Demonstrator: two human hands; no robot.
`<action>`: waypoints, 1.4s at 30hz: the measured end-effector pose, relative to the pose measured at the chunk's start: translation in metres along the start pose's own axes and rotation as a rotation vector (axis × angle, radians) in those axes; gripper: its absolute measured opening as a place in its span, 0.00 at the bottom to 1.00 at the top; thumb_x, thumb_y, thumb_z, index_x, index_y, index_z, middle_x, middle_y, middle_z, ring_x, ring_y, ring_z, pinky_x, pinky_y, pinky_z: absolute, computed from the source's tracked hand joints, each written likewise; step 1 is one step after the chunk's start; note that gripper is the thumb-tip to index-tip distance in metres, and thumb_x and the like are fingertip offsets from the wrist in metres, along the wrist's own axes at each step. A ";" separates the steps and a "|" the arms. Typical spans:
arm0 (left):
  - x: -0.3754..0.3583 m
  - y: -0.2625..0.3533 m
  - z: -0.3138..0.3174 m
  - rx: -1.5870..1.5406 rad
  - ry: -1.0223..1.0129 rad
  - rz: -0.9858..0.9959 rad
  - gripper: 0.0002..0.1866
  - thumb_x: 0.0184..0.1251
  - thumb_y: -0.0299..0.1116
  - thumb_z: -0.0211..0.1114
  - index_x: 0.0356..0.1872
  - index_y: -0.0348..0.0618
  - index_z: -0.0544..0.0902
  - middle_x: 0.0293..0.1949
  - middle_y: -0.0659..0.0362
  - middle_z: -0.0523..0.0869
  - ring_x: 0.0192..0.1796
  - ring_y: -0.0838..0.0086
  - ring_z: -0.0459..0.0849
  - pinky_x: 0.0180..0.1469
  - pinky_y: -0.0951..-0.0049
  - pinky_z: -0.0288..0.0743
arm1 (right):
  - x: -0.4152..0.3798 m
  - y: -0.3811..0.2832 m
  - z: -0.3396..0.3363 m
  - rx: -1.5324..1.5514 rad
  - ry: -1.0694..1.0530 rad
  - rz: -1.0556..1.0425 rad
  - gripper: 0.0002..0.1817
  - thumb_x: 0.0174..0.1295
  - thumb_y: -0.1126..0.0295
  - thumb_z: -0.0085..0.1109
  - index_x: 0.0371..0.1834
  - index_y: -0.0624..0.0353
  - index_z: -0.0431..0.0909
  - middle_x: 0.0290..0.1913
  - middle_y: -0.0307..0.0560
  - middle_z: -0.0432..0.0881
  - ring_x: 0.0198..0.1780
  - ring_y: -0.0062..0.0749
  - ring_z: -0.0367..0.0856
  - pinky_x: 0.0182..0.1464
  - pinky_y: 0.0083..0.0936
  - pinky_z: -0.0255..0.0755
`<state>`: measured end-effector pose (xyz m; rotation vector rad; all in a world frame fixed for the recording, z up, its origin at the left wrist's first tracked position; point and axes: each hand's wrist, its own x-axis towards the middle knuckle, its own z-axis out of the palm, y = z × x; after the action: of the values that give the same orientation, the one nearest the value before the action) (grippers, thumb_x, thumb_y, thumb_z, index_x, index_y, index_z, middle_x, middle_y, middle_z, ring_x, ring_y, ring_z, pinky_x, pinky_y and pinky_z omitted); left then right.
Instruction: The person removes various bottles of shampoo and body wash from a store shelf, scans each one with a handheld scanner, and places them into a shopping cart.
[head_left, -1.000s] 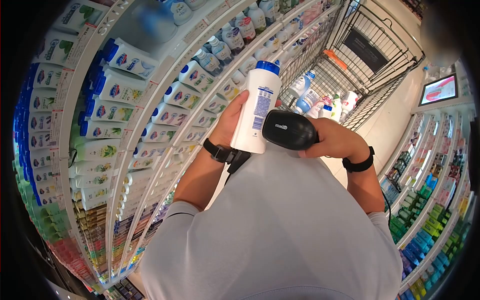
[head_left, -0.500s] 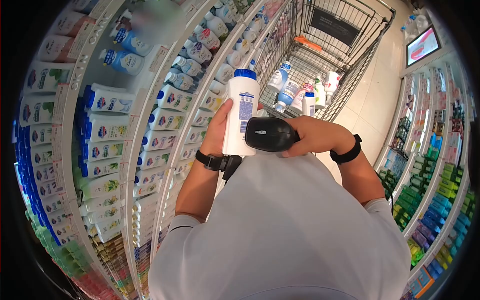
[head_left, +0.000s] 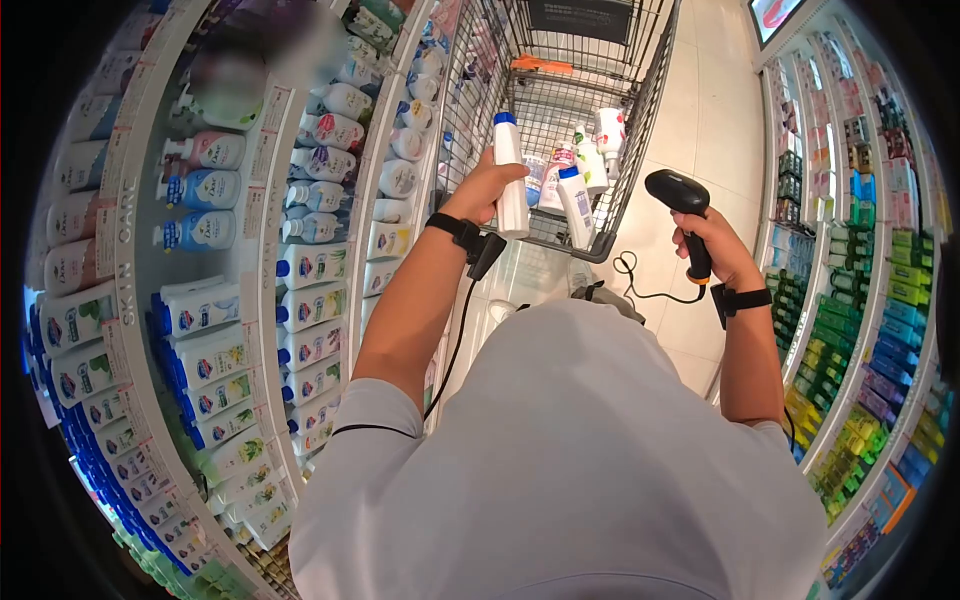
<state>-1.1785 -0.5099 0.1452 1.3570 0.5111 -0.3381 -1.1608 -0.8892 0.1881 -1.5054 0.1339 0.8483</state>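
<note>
My left hand (head_left: 483, 190) grips a white bottle with a blue cap (head_left: 508, 145), held upright over the near end of the wire shopping cart (head_left: 650, 110). In my right hand (head_left: 727, 248) is a black barcode scanner (head_left: 676, 190), raised to the right of the cart with its cord (head_left: 640, 291) hanging in a loop. Inside the cart, close to my left hand, stand another blue-capped white bottle (head_left: 577, 205), a pink-labelled bottle (head_left: 553, 187), a white and green pump bottle (head_left: 590, 165) and a white bottle with red marks (head_left: 609, 130).
Shelves on the left hold rows of blue-capped bottles (head_left: 215, 365) and blue pump bottles (head_left: 210, 230). Green and coloured packs (head_left: 850, 330) line the right shelves. An orange strip (head_left: 541, 65) crosses the cart. Pale floor tiles (head_left: 705, 110) run along the cart's right side.
The scanner has left the bottle and swung right with my right hand. My left hand has carried the bottle forward over the cart. The view has shifted.
</note>
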 end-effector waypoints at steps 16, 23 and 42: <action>0.168 -0.130 0.022 1.136 0.144 -0.416 0.65 0.52 0.39 0.76 0.80 0.45 0.32 0.70 0.30 0.64 0.70 0.46 0.72 0.70 0.58 0.71 | -0.144 0.190 -0.069 0.249 0.439 0.514 0.16 0.62 0.63 0.64 0.46 0.62 0.74 0.27 0.46 0.80 0.21 0.32 0.79 0.26 0.29 0.77; 0.178 -0.151 0.007 1.261 -0.138 -0.360 0.42 0.61 0.38 0.66 0.74 0.35 0.58 0.66 0.41 0.77 0.68 0.54 0.78 0.69 0.58 0.71 | -0.136 0.209 -0.086 0.253 0.438 0.570 0.18 0.62 0.66 0.62 0.50 0.64 0.72 0.27 0.52 0.81 0.20 0.38 0.80 0.25 0.35 0.78; -0.148 -0.075 -0.140 0.125 0.832 0.317 0.29 0.70 0.38 0.65 0.67 0.33 0.73 0.52 0.51 0.85 0.52 0.66 0.84 0.55 0.69 0.76 | 0.071 -0.053 0.010 -0.015 -0.040 -0.164 0.16 0.66 0.62 0.61 0.49 0.59 0.72 0.29 0.46 0.78 0.24 0.31 0.78 0.30 0.28 0.77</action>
<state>-1.3630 -0.3961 0.1433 1.6485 0.9478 0.4928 -1.0842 -0.8433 0.1919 -1.4899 -0.0254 0.7489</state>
